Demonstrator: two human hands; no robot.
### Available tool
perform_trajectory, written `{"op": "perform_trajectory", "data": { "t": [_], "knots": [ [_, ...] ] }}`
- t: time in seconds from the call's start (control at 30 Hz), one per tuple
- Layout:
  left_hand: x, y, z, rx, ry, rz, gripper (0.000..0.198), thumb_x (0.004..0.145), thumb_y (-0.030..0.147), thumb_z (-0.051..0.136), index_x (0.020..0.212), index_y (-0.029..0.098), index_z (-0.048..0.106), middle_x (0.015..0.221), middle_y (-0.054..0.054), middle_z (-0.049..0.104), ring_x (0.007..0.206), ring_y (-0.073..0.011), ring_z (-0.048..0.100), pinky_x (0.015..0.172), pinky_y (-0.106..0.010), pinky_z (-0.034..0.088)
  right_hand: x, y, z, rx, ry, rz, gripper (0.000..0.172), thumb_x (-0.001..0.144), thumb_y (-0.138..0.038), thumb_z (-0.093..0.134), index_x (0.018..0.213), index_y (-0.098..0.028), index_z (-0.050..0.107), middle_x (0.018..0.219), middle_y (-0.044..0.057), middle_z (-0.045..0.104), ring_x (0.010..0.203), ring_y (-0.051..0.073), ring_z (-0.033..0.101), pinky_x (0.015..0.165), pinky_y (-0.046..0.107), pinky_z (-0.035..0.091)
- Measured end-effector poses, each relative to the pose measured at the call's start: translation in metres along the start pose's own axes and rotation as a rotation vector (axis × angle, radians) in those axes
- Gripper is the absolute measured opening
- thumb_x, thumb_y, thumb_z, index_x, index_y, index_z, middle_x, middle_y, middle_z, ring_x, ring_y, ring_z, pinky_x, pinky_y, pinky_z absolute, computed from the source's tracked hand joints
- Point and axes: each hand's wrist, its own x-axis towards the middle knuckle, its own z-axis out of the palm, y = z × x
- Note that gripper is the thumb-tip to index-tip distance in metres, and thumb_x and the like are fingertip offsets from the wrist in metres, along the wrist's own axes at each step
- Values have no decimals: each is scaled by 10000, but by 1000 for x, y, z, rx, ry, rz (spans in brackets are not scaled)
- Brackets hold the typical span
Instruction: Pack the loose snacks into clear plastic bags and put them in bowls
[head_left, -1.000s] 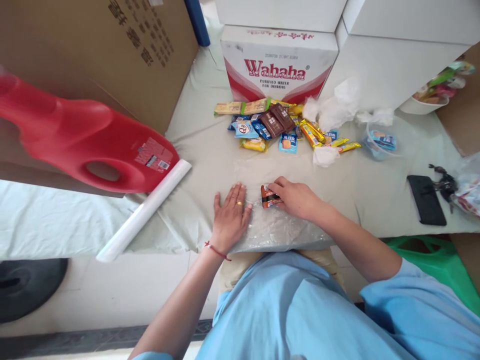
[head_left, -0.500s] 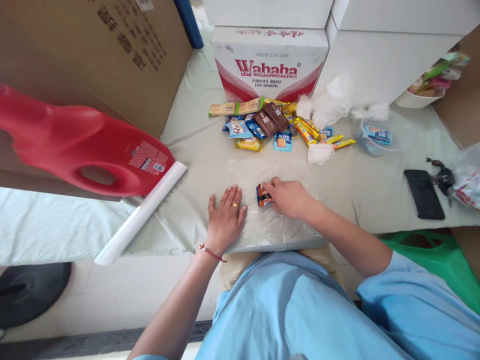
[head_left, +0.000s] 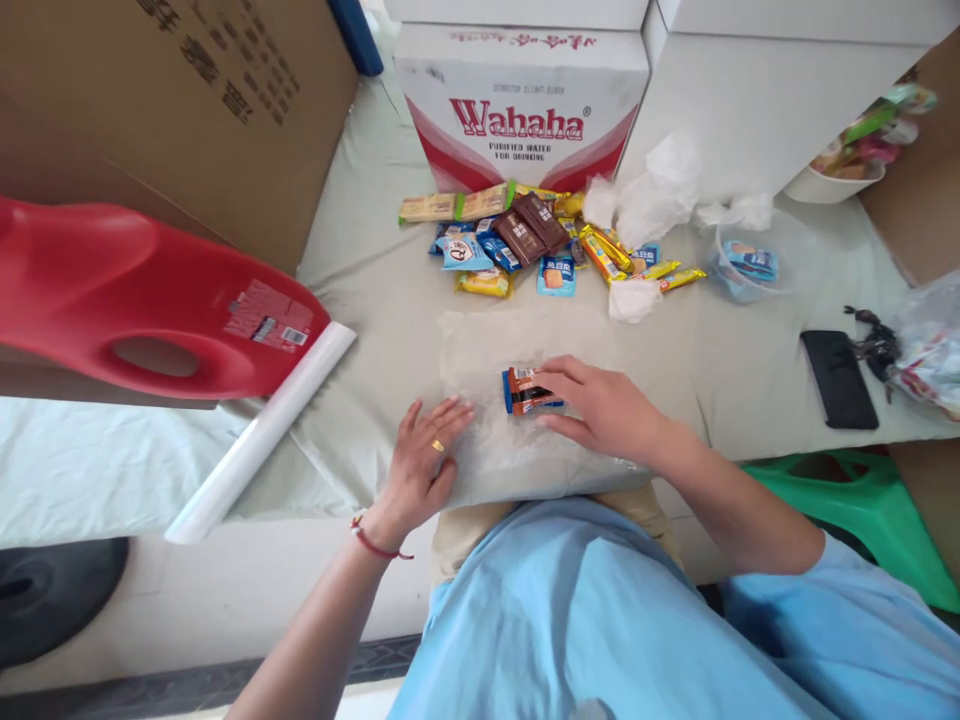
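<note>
A small orange and blue snack packet [head_left: 525,390] lies on a sheet of clear film [head_left: 487,440] at the table's front. My right hand [head_left: 592,405] is at the packet's right side, fingers apart, its fingertips over or touching the edge. On the film's left edge rests my left hand [head_left: 424,460], palm down with fingers spread, a ring on one finger and nothing held. Beyond the hands sits a pile of wrapped snacks, with brown packets [head_left: 529,230] on top, a light blue packet [head_left: 463,252] and yellow sticks [head_left: 600,255].
A red jug [head_left: 165,300] and a white roll [head_left: 262,435] are at the left. A Wahaha box [head_left: 525,110] stands behind the snacks. Crumpled white tissue [head_left: 660,190], a clear tub [head_left: 750,262], a black phone [head_left: 838,380] and a plastic bag are to the right.
My right hand has loosened from the packet and its fingers have spread, showing more of the packet. My left hand has shifted left and slightly nearer to me. The view has moved a little.
</note>
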Motion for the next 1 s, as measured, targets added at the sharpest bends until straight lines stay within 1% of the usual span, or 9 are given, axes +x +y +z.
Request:
{"op": "perform_trajectory", "data": {
  "t": [0.17, 0.27, 0.33, 0.43, 0.53, 0.63, 0.73, 0.87, 1.0],
  "knots": [
    [-15, -7, -15, -94, -266, 88, 720, 932, 335, 447, 1638, 209, 383, 1653, -124, 480, 1611, -292, 319, 1345, -576, 139, -62, 25, 33, 107, 97, -86, 800, 889, -664, 727, 1504, -186, 544, 1478, 204, 577, 1345, 365, 514, 1130, 567, 462],
    [-16, -11, -14, -70, -268, 82, 585, 962, 361, 487, 1532, 244, 548, 1652, -109, 485, 1597, -291, 350, 1341, -561, 182, -85, 27, 65, 69, 143, -34, 455, 980, -469, 680, 1360, -220, 664, 1469, 178, 594, 1382, 358, 492, 1142, 598, 449],
    [-12, -14, -10, -56, -214, 46, 370, 998, 368, 506, 1281, 296, 733, 1547, -72, 612, 1558, -274, 420, 1326, -545, 244, -88, 27, 75, 89, 218, -11, 238, 1032, -278, 569, 1204, -246, 730, 1388, 146, 648, 1329, 318, 538, 1103, 560, 488],
    [3, -20, -5, -158, -92, -20, 293, 1034, 351, 490, 972, 292, 771, 1273, -50, 777, 1467, -250, 535, 1284, -530, 345, -76, 32, 63, 192, 332, -18, 231, 1034, -220, 529, 1138, -250, 732, 1330, 136, 661, 1210, 265, 616, 1020, 477, 545],
    [23, -26, -7, -327, 48, -91, 232, 1034, 324, 493, 978, 260, 709, 1120, -55, 800, 1335, -250, 645, 1240, -534, 410, -50, 44, 33, 286, 351, -38, 206, 1038, -244, 537, 1126, -231, 723, 1211, 128, 689, 1064, 220, 680, 909, 380, 569],
    [35, -23, -18, -408, 76, -54, 160, 985, 290, 539, 1077, 247, 662, 1219, -76, 765, 1345, -270, 636, 1253, -555, 387, -22, 55, 9, 321, 276, -40, 188, 1026, -246, 550, 1035, -207, 734, 994, 82, 715, 873, 183, 689, 780, 304, 537],
    [31, -11, -25, -324, 5, 139, 347, 908, 242, 585, 1253, 252, 623, 1454, -103, 656, 1521, -318, 462, 1304, -619, 250, -4, 60, -1, 313, 217, -13, 187, 1000, -249, 570, 973, -194, 747, 906, 63, 720, 793, 172, 670, 726, 281, 493],
    [16, 7, -11, -73, -22, 280, 539, 921, 192, 631, 1447, 287, 564, 1577, -100, 567, 1612, -322, 304, 1327, -613, 113, 4, 58, -1, 396, 185, 46, 213, 979, -287, 576, 965, -183, 761, 873, 51, 731, 771, 165, 653, 721, 271, 465],
    [22, 6, 10, -47, 94, 165, 224, 964, 233, 646, 1157, 313, 726, 1037, -7, 796, 1366, -248, 606, 1329, -570, 100, 7, 58, -2, 584, 134, 152, 265, 952, -393, 606, 942, -173, 755, 793, 18, 697, 702, 146, 587, 665, 263, 422]
  ]
}}
